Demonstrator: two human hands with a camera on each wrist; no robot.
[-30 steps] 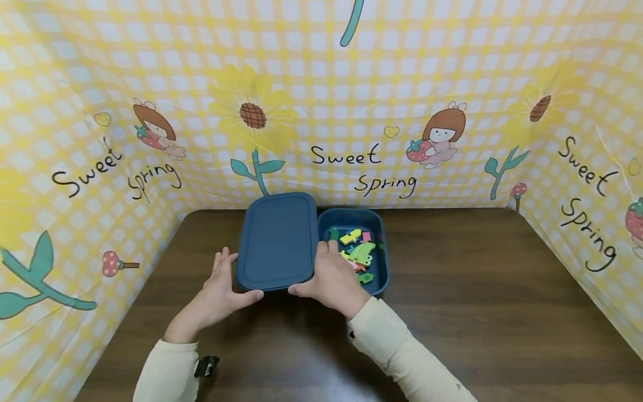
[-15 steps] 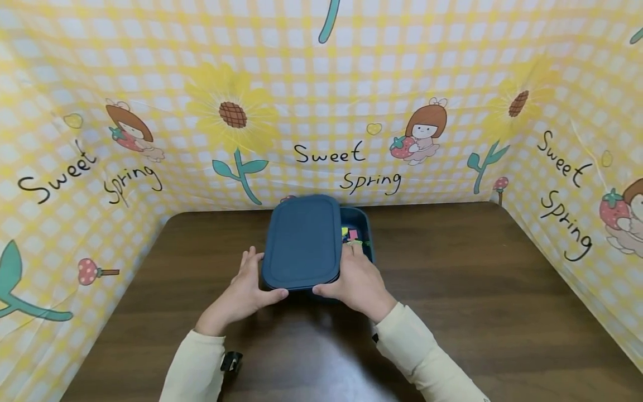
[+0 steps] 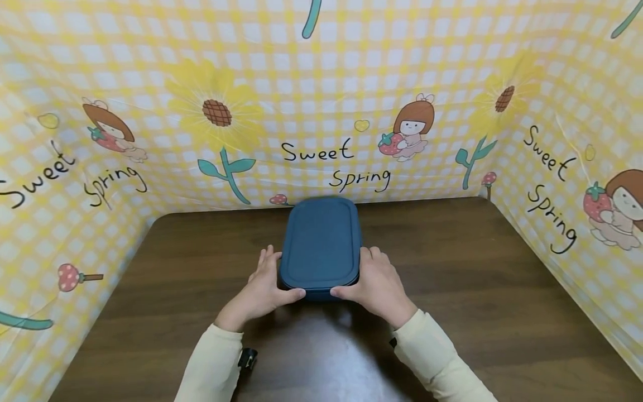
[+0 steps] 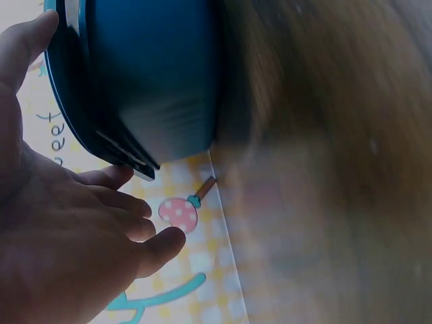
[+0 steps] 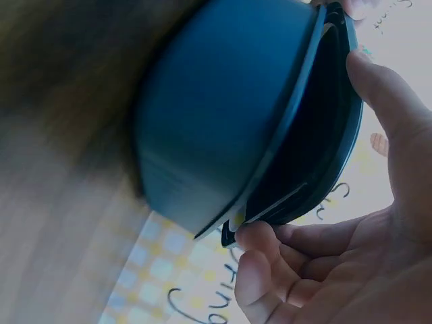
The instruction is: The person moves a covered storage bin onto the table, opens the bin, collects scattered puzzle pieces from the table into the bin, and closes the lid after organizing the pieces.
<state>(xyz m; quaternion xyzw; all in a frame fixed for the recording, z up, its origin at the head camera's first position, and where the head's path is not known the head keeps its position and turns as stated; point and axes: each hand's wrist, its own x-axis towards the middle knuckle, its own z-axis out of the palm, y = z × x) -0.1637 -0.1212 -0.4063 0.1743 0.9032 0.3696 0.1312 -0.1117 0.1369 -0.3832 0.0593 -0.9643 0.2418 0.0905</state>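
A dark blue lid (image 3: 321,243) lies over a matching blue box (image 3: 321,295), hiding what is inside. My left hand (image 3: 279,274) holds the lid's near left corner, thumb on the front edge and fingers along the side. My right hand (image 3: 363,273) grips the near right corner in the same way. In the left wrist view the lid (image 4: 64,88) sits close on the box (image 4: 162,74), between the left hand's (image 4: 67,155) thumb and fingers. In the right wrist view a gap still shows between the lid (image 5: 337,135) and the box (image 5: 216,121), by the right hand (image 5: 324,202).
The box stands at the back middle of a dark wooden table (image 3: 477,290). A yellow checked cloth (image 3: 321,111) with sunflowers and "Sweet Spring" lettering walls in the back and both sides. A small black clip (image 3: 247,359) sits at my left cuff.
Both hands carried the lid rightward from beside the box to over it. The coloured pieces in the box are now covered.
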